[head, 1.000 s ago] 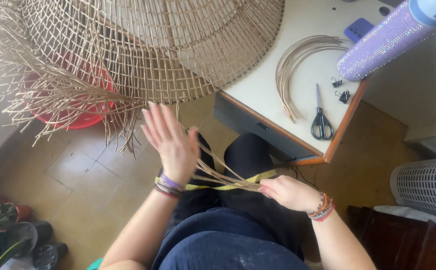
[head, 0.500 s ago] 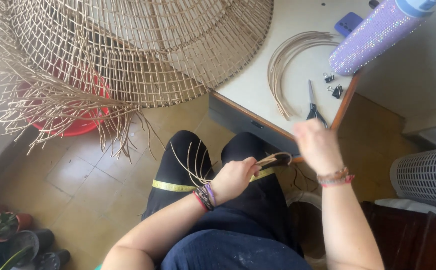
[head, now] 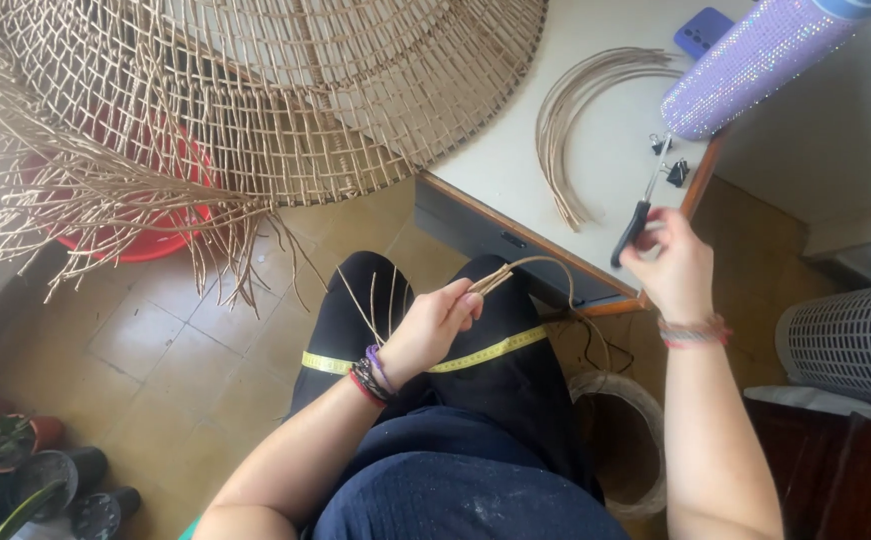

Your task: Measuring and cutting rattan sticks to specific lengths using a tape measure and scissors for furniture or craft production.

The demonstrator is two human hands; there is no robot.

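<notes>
Left hand (head: 435,325): closed around bundle of rattan strands (head: 510,272), over lap | Right hand (head: 670,262): gripping scissors (head: 637,215) by black handles, at table edge (head: 515,235) | Yellow tape measure (head: 485,352): across thighs, under left hand

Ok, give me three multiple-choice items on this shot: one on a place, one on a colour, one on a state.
1. Where does the tape measure lie?
A. across the lap
B. on the table
C. on the floor

2. What colour is the basin under the woven shade?
A. blue
B. red
C. white

3. What is the right hand doing?
A. resting open on a knee
B. gripping the scissors
C. holding the phone

Answers: 1 A, the yellow tape crosses both thighs. 2 B, red shows through the weave. 3 B, its fingers close on the black handles at the table edge, while the left hand holds cane strands.
</notes>
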